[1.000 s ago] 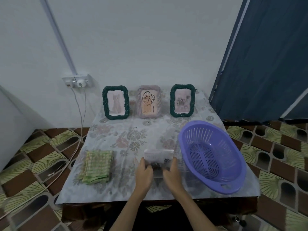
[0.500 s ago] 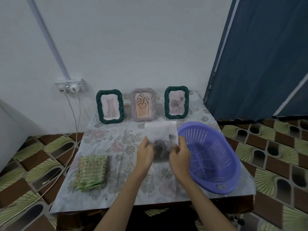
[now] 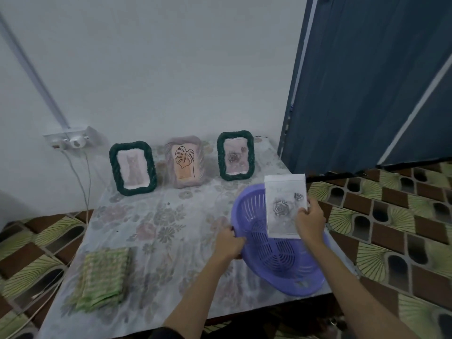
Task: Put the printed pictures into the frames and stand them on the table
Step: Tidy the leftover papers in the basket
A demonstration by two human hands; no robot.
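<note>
Seemingly all 3 frames (image 3: 236, 155) stand filled; the right hand (image 3: 310, 217) pinches a spare rose print (image 3: 283, 204) above the basket (image 3: 281, 263), whose rim the left hand (image 3: 230, 243) grips. Next likely calls for dropping it in.

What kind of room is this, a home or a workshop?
Most likely a room in a home: a small table under a floral tablecloth against a plain wall, a patterned tile floor, and a blue door beside it. Framed pictures suggest decorating.
</note>
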